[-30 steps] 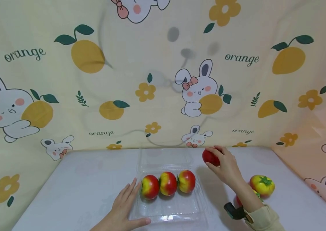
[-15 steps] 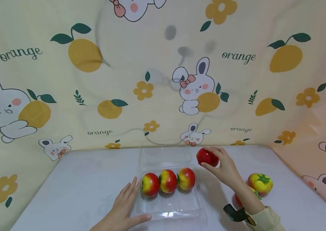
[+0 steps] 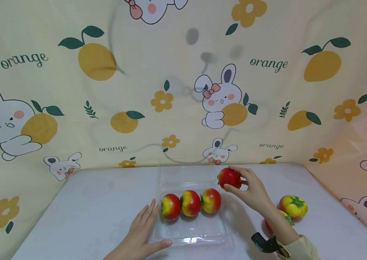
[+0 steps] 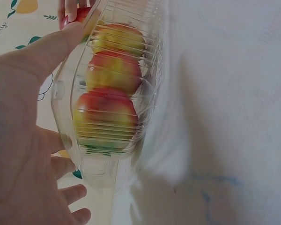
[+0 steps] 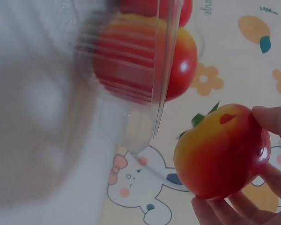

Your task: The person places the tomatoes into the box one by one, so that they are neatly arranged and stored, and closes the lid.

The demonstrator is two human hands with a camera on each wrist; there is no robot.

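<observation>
Right hand (image 3: 251, 189) holds tomato (image 3: 229, 178) (beside tray (image 3: 190, 236) edge).

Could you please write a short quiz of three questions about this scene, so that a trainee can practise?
1. True or false: the right hand holds a tomato above the table.
2. How many tomatoes lie in the clear plastic container?
A. two
B. three
C. five
3. Fill in: the left hand rests with straight fingers against the container's ____ side.

Key:
1. True; its fingers curl round the tomato, near the container's back right corner.
2. B, in one row.
3. Left. Two more tomatoes lie on the table by the right forearm.
</observation>
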